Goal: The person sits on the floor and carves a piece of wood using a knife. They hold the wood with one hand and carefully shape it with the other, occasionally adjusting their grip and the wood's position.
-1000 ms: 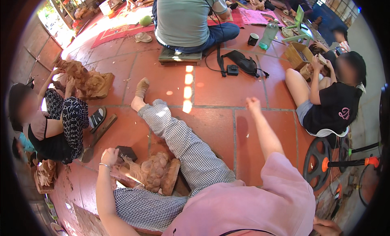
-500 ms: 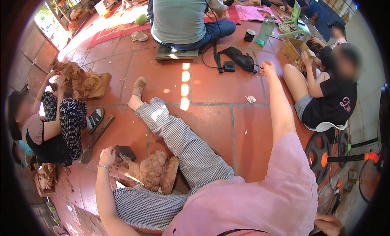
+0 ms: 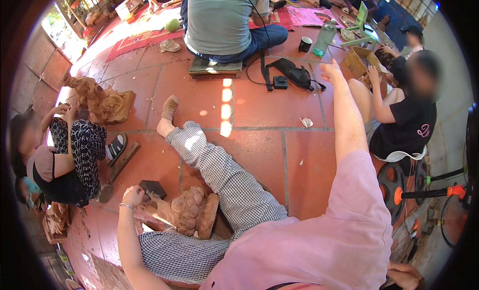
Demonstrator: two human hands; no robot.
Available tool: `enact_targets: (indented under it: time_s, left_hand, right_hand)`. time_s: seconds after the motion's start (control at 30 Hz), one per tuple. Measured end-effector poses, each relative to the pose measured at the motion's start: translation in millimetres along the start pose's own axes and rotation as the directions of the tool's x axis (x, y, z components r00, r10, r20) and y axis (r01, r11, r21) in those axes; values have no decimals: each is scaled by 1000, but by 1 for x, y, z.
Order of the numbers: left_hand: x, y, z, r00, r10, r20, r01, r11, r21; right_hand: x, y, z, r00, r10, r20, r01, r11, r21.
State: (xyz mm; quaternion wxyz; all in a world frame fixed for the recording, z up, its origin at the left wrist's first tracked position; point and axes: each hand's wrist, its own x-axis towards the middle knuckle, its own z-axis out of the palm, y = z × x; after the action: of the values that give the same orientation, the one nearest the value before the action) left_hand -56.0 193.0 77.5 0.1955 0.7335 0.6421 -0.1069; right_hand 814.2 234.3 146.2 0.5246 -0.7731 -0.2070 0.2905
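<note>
My right arm is stretched far forward, and my right hand [image 3: 330, 72] hangs in the air beyond the black strapped pouch [image 3: 293, 73]. Its fingers are extended and apart, with nothing in them. By my bent leg, my left hand [image 3: 133, 195] is curled at the left end of a brown wood carving [image 3: 187, 210] with rounded lumps and a flat base. Its fingertips are turned away, so what they hold, if anything, is hidden. A dark block [image 3: 153, 188] lies just right of that hand.
A green plastic bottle [image 3: 325, 38] and a dark cup [image 3: 305, 44] stand ahead. A person sits on a low board [image 3: 214, 66] in front. Another person sits left by a larger carving [image 3: 107, 103], another right by a cardboard box [image 3: 360, 60]. Black wheels [image 3: 391, 190] stand at right.
My right hand has moved forward, away from the pouch's strap, and its fingers have spread. My left hand has barely moved. The person at left has lowered their hands slightly.
</note>
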Motion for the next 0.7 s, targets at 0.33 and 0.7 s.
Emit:
enact_targets:
  time_s: [0.33, 0.7]
  left_hand:
    - [0, 2, -1, 1000, 5, 15, -5, 1000, 28]
    - [7, -8, 9, 999, 20, 36, -20, 1000, 14]
  right_hand:
    - [3, 15, -2, 999, 45, -10, -45, 996, -72]
    - [-16, 67, 5, 1000, 28, -4, -29, 984, -174]
